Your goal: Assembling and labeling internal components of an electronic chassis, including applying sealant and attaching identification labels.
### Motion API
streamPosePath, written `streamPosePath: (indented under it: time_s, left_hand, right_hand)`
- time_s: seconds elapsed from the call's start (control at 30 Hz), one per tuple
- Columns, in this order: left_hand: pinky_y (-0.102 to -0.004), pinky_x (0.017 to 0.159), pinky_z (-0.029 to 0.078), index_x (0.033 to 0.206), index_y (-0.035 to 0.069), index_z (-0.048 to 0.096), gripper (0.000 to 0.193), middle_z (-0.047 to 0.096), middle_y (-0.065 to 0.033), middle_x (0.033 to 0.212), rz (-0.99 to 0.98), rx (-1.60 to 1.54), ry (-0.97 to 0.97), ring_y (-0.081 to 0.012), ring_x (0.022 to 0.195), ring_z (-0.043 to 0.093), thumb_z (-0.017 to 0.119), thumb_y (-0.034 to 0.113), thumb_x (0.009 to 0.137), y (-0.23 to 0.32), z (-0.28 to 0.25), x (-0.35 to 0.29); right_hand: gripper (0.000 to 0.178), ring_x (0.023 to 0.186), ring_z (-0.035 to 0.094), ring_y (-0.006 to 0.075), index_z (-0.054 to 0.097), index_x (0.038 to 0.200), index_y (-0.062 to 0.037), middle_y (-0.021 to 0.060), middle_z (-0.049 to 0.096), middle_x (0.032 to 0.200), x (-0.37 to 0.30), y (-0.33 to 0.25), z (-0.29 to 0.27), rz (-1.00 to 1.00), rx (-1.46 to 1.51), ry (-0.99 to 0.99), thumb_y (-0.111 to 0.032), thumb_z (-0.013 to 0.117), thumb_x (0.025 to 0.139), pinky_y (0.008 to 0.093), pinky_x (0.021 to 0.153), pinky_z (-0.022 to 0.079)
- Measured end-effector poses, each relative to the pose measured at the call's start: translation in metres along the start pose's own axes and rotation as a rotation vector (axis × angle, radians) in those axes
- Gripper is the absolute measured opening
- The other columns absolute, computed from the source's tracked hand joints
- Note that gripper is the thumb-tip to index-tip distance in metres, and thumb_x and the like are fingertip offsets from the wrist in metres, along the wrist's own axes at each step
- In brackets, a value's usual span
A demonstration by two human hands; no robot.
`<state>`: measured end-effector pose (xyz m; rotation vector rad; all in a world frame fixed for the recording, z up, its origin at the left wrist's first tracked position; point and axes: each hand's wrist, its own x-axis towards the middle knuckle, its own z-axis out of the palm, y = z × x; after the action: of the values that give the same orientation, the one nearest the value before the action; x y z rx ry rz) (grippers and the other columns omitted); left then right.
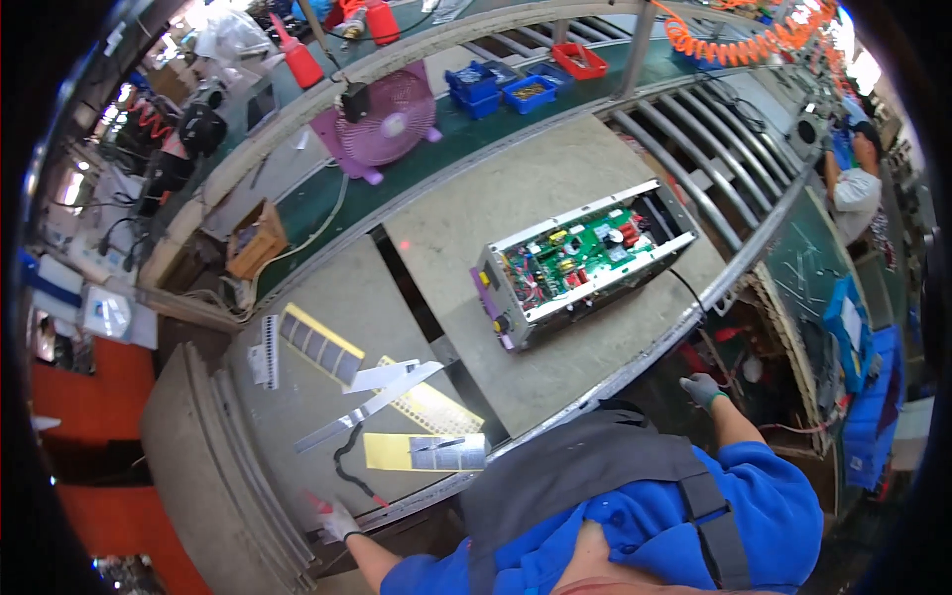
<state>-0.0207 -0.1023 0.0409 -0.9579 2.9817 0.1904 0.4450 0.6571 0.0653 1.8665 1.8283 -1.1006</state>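
Note:
My left hand (339, 522), in a white glove, is at the near left corner of the grey worktop (407, 238). A small reddish shape shows at its fingertips, too small to name. Nearby lies a black cable (342, 461) with a red end. My right hand (702, 390), in a grey glove, hangs apart from the worktop's near edge, fingers loosely apart and nothing seen in them. Farther off, an open metal housing (506, 297) with a green circuit board (585, 250) inside rests on the worktop, touched by neither hand.
Yellow label sheets (389, 451) and silver strips (377, 402) lie at left. A purple fan (392, 124), blue bins (531, 92) and a red bin (580, 61) stand behind. Metal rollers (714, 159) continue at far right, where another person (855, 188) is.

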Motion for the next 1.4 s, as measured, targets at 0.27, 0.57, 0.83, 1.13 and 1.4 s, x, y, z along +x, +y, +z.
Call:
streamPosePath:
  time_s: [0.27, 0.57, 0.83, 1.13, 1.4]
  left_hand:
    - [-0.0508, 0.090, 0.050, 0.109, 0.002, 0.059, 0.036, 0.065, -0.0247, 0.110, -0.143, -0.268, 0.150, -0.0437, 0.102, 0.064, 0.067, 0.018, 0.078, -0.001, 0.028, -0.034]
    - [-0.0510, 0.092, 0.049, 0.121, -0.003, 0.052, 0.067, 0.063, -0.0307, 0.117, -0.142, -0.237, 0.045, -0.0451, 0.108, 0.063, 0.069, 0.045, 0.078, 0.000, 0.024, -0.031]
    - [-0.0493, 0.105, 0.043, 0.148, -0.002, 0.036, 0.092, 0.052, -0.0258, 0.140, -0.148, -0.113, 0.124, -0.0386, 0.131, 0.050, 0.061, 0.060, 0.085, 0.028, -0.029, -0.022]
    - [-0.0500, 0.111, 0.037, 0.148, 0.006, 0.041, 0.074, 0.040, -0.0206, 0.152, 0.080, -0.115, 0.287, -0.0376, 0.140, 0.039, 0.065, 0.045, 0.090, 0.103, -0.035, -0.008]
    - [-0.0446, 0.116, 0.033, 0.143, -0.006, 0.045, 0.075, 0.044, -0.0233, 0.150, 0.945, -0.257, -0.130, -0.0348, 0.137, 0.044, 0.065, 0.048, 0.094, 0.241, 0.006, 0.016]
  right_hand:
    - [0.034, 0.061, 0.063, 0.0171, 0.069, 0.100, -0.0033, 0.0086, 0.067, 0.076, 0.058, 0.003, -0.042, -0.261, 0.101, 0.003, -0.036, 0.066, 0.092, 0.0330, 0.054, 0.049]
    - [0.035, 0.059, 0.062, 0.0181, 0.066, 0.106, -0.0005, 0.0085, 0.066, 0.079, 0.087, 0.017, -0.035, -0.203, 0.081, -0.131, -0.034, 0.065, 0.094, 0.0324, 0.045, 0.047]
    - [0.032, 0.059, 0.063, 0.0171, 0.065, 0.115, -0.0046, 0.0044, 0.065, 0.083, 0.068, -0.049, 0.010, -0.275, 0.110, -0.249, -0.031, 0.062, 0.097, 0.0308, 0.048, 0.049]
    - [0.033, 0.071, 0.062, 0.0173, 0.066, 0.115, -0.0026, 0.0085, 0.068, 0.088, 0.029, -0.046, 0.013, -0.296, 0.030, -0.150, -0.027, 0.066, 0.093, 0.0354, 0.058, 0.053]
    - [0.066, 0.126, 0.054, 0.0420, 0.062, 0.126, 0.0014, 0.0254, 0.059, 0.133, -0.032, -0.046, 0.017, -0.237, -0.236, -0.060, -0.056, 0.055, 0.093, 0.0477, 0.107, 0.043]
